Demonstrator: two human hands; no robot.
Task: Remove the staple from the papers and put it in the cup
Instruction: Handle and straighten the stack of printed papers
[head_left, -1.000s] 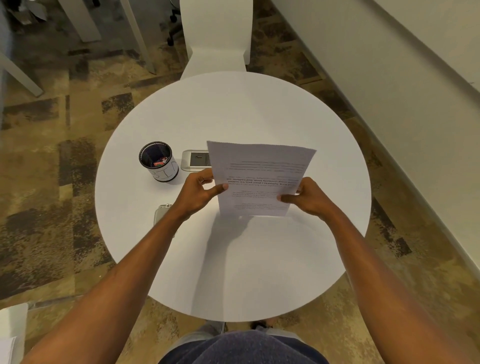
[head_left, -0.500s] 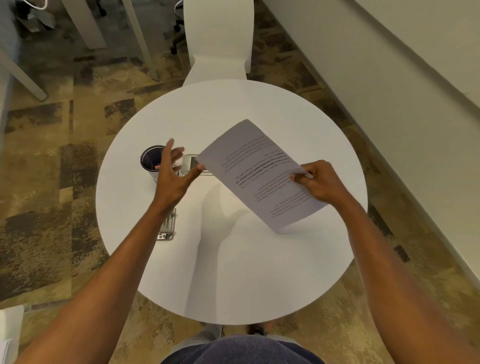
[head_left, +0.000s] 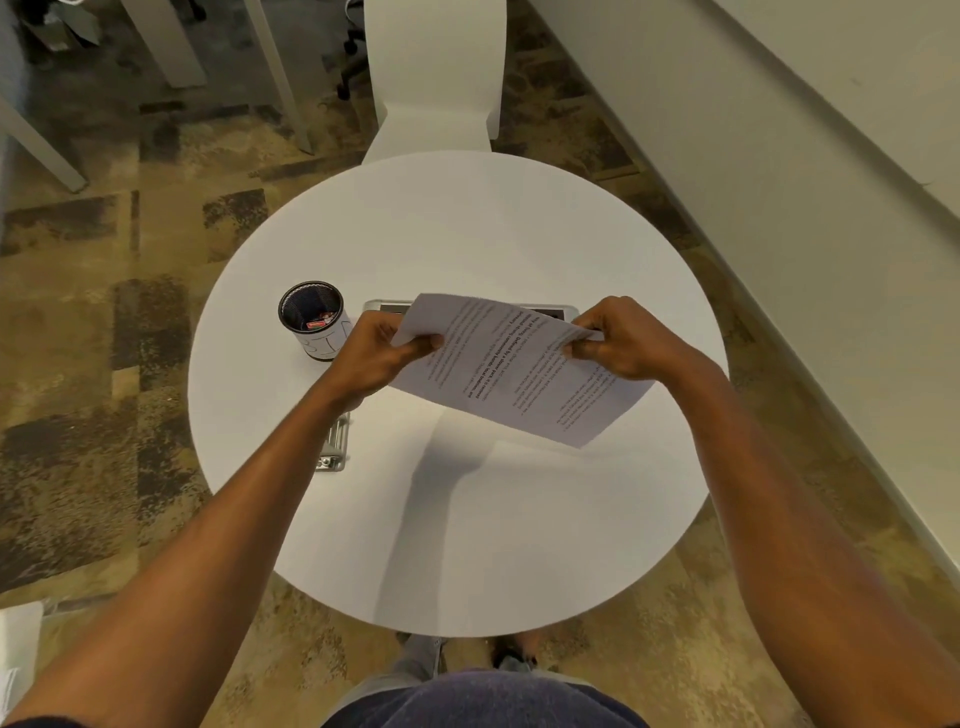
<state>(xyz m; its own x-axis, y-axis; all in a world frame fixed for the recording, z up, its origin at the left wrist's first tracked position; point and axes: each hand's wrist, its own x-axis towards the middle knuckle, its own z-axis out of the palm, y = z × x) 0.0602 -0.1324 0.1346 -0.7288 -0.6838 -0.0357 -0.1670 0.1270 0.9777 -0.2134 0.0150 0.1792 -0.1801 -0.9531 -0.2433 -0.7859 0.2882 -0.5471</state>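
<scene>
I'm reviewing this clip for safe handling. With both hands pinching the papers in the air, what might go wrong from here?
1. The left hand and right hand pinch opposite edges of the papers; pulling may tear them.
2. The staple isn't visible; freed in the air, it may miss the cup.

Both forearms (head_left: 218, 519) are bare, no sleeves; a dark blue-grey top (head_left: 483, 701) shows below, above grey trousers (head_left: 415, 660) and dark shoes (head_left: 514, 662)

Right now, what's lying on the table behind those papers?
A flat silver device with a dark screen lies behind the papers. Only its two ends show; the papers, held by the left hand and right hand, cover its middle.
</scene>
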